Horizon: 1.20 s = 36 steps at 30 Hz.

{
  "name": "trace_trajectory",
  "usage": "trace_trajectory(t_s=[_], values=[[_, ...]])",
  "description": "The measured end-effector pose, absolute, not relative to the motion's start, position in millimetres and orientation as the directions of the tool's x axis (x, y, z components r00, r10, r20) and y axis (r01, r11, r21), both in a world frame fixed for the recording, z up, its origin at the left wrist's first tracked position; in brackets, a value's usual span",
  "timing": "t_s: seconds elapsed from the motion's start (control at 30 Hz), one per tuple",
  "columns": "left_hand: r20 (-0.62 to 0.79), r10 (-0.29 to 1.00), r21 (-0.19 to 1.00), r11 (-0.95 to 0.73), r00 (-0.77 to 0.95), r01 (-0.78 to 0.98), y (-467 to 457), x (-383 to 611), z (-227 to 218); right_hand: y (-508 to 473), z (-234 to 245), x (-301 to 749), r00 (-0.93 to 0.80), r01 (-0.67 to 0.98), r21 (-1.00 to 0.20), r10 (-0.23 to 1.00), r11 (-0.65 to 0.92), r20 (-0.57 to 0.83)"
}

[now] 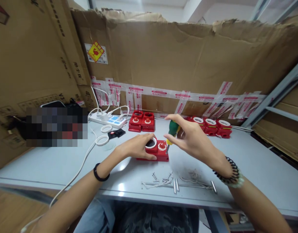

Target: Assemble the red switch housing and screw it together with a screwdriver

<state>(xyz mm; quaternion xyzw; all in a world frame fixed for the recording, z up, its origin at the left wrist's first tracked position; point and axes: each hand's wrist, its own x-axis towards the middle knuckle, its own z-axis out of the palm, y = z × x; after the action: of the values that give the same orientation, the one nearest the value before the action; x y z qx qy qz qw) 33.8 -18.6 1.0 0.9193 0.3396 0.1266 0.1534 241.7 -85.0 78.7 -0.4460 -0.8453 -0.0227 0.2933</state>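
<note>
– Closest to us are our two bare arms, coming in from the bottom. What is on our wrists?
– We wear a black band (100,173) on the left one and a curly black bracelet (230,174) on the right one.
– What lies on the table (260,168) near its front edge?
– We see a little heap of silver screws and pins (174,184) between our arms.
– What does our left hand (136,147) do?
– It grips the red box (160,157). Our thumb lies along the front, and our fingers curl by the white ring (151,142) on top.
– Where is that box?
– It sits flat on the table, in the middle, just behind the screws. Beside the ring it has a small red button (162,146).
– And our right hand (192,139)?
– It pinches a screwdriver (173,127) with a green handle, fingers and thumb tight on it. The handle stands up and the metal tip points down at the right side of the box. We cannot tell if the tip touches.
– What is farther back?
– On the left we see loose white rings (102,140) and a white cable (76,174), with a white power strip (110,120) behind them. In the middle stands a pair of red boxes (141,121). To the right stands a row of three red boxes (210,126).
– And at the very back?
– We see a big brown cardboard wall (187,58) with strips of tape (163,93) and a yellow sticker (95,51).
</note>
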Motion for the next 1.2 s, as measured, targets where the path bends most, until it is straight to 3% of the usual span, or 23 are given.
trace_trajectory(t_s=[0.13, 0.2, 0.3, 0.37, 0.53, 0.6, 0.8, 1.0, 1.2], values=[[0.114, 0.668, 0.371, -0.716, 0.736, 0.592, -19, 34, 2, -80, 72, 240, -0.331, 0.872, -0.079, 0.700, 0.483, 0.633], [0.113, 0.671, 0.364, -0.714, 0.733, 0.598, -19, 35, 3, -80, 74, 242, -0.376, 0.831, -0.134, 0.722, 0.541, 0.581], [0.110, 0.675, 0.355, -0.712, 0.730, 0.605, -20, 35, 3, -84, 81, 245, -0.465, 0.708, -0.314, 0.752, 0.633, 0.468], [0.111, 0.671, 0.356, -0.715, 0.733, 0.601, -19, 35, 3, -84, 82, 245, -0.467, 0.688, -0.351, 0.757, 0.636, 0.456], [0.127, 0.658, 0.366, -0.727, 0.742, 0.581, -19, 34, 2, -80, 75, 240, -0.335, 0.854, -0.133, 0.727, 0.504, 0.600], [0.120, 0.663, 0.364, -0.722, 0.739, 0.588, -19, 34, 2, -81, 76, 241, -0.348, 0.855, -0.118, 0.727, 0.505, 0.592], [0.121, 0.671, 0.359, -0.717, 0.731, 0.598, -19, 34, 0, -88, 87, 248, -0.498, 0.693, -0.340, 0.763, 0.636, 0.411], [0.120, 0.663, 0.369, -0.721, 0.739, 0.587, -18, 34, 1, -83, 78, 243, -0.307, 0.865, -0.139, 0.729, 0.481, 0.612], [0.118, 0.672, 0.361, -0.715, 0.731, 0.598, -19, 34, 1, -85, 83, 245, -0.466, 0.710, -0.331, 0.767, 0.622, 0.441]])
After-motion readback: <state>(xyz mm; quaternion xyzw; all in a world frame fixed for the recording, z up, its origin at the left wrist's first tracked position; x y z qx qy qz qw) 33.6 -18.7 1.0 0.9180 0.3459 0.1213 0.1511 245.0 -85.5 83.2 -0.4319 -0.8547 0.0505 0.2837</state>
